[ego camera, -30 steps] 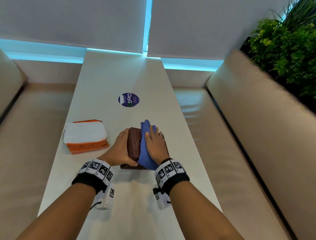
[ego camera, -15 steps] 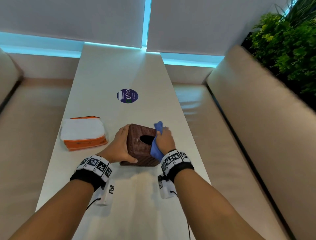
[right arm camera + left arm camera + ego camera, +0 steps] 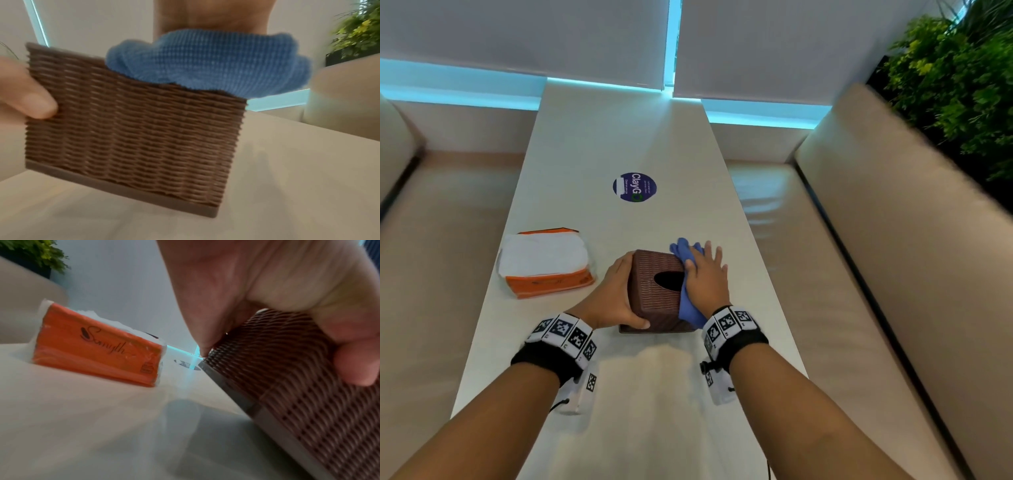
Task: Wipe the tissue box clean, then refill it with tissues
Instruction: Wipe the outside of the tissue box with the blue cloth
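2 hands on the tissue box, cloth on its right side

2 hands work on the brown woven tissue box, which stands near the middle of the long pale worktop, toward its near end. The box sits upright on a flat, darker base, with the oval opening in its top facing up. In the right wrist view the base looks tilted against the worktop, though the picture is blurred and angled, so I cannot tell whether any edge is lifted.

The left hand grips the box from its left side: the fingers are curled round the far left corner and the thumb presses on the near face, low down. The left wrist view shows the thumb and a fingertip against the weave.

The right hand lies flat, fingers straight and slightly spread, pressing a blue cloth against the right side and right top edge of the box. The cloth bunches out beyond the fingertips at the far side and hangs out below the wrist at the near side.

1 opened orange pack of white tissues lies on the worktop to the left of the box, apart from it. 1 round dark blue sticker is on the worktop farther away. Beige benches run along both sides, and green plants stand at the far right.
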Demonstrator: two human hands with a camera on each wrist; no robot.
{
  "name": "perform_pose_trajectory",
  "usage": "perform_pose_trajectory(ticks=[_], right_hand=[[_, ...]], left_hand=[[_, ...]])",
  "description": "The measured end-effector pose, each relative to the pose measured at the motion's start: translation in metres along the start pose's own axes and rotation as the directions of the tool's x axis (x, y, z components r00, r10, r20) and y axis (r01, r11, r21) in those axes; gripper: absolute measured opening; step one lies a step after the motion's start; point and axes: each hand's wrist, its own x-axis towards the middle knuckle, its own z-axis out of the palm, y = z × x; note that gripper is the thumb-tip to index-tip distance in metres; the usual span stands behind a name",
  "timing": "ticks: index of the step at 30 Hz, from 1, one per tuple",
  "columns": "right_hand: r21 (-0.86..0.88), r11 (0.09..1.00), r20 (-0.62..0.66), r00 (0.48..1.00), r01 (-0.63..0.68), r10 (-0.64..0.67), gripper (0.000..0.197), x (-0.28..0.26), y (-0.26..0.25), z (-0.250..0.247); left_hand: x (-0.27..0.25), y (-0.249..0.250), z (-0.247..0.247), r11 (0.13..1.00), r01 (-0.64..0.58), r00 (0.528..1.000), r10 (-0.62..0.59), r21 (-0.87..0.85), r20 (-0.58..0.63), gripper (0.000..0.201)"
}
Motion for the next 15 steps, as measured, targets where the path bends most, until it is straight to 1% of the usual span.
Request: perform_pose_trajectory(ticks=[1,3,4,5,6,7,9,10,13,15], right_hand=[[-0.017,0.996,-0.024,0.996,-0.084,0.084,0.047,0.001,0.002,0.000],[-0.034,0.964,-0.070,0.963,-0.264,0.261,0.049,0.001,-0.002,-0.001],[-0.035,0.948,-0.084,0.947,-0.315,0.312,0.049,0.001,-0.006,-0.001],[-0.029,0.947,-0.088,0.944,-0.321,0.317,0.049,0.001,-0.010,0.000],[-0.016,0.958,-0.083,0.955,-0.286,0.284,0.049,-0.001,-0.015,0.002],[0.001,0.975,-0.075,0.972,-0.222,0.221,0.049,-0.003,-0.021,0.005],[0.032,0.999,-0.052,0.998,-0.044,0.045,0.049,-0.010,-0.036,0.010],[0.052,0.998,-0.019,0.999,0.036,-0.035,0.050,-0.015,-0.045,0.012],[0.123,0.973,0.096,0.974,0.194,-0.206,0.049,-0.028,-0.068,0.016],[0.150,0.955,0.124,0.954,0.255,-0.274,0.048,-0.031,-0.072,0.018]], left_hand=[[0.001,0.002,0.000,1.000,0.005,1.000,-0.005,0.004,0.005,0.131],[0.002,0.005,0.001,1.000,0.007,1.000,-0.007,0.007,0.005,0.130],[0.002,0.006,0.001,1.000,0.004,1.000,-0.004,0.008,-0.001,0.130],[0.001,0.005,0.000,1.000,0.003,1.000,-0.003,0.013,-0.007,0.129],[0.000,0.004,0.000,1.000,0.006,1.000,-0.006,0.020,-0.010,0.129],[0.000,0.002,0.000,1.000,0.009,1.000,-0.008,0.027,-0.013,0.129],[-0.001,0.003,0.001,1.000,-0.002,0.999,0.002,0.028,-0.033,0.125],[0.000,0.006,0.001,1.000,-0.016,0.999,0.017,0.023,-0.048,0.120],[0.001,0.009,0.002,0.996,-0.082,0.994,0.085,0.045,-0.067,0.096],[0.001,0.006,0.004,0.993,-0.108,0.992,0.111,0.047,-0.059,0.087]])
